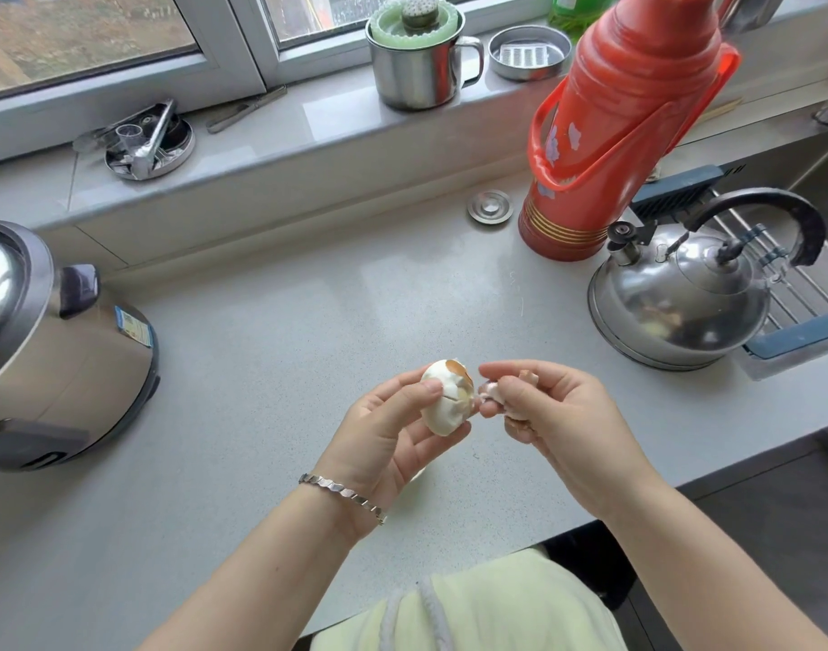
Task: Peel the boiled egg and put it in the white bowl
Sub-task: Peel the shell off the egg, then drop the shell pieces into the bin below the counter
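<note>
Above the counter [271, 368], left hand [393, 434] grips egg [445, 401]; right hand [557, 411] pinches shell [494, 392].

Grey speckled countertop [309, 298], pale windowsill [309, 119], daylit window [97, 35], steel sink [788, 256] at right

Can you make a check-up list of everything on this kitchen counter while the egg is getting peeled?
Surface: grey countertop, bare in the middle.
Job's things: egg, mostly peeled, brown shell left near its top; white bowl not in view.
Clutter: red thermos, steel kettle, rice cooker, small metal lid; steel mug and dish of utensils on the windowsill.
Grippers: left hand holds the egg; right hand holds shell pieces.
Cables: nothing seen.
Surroundings: window behind, sink rack at right.
</note>
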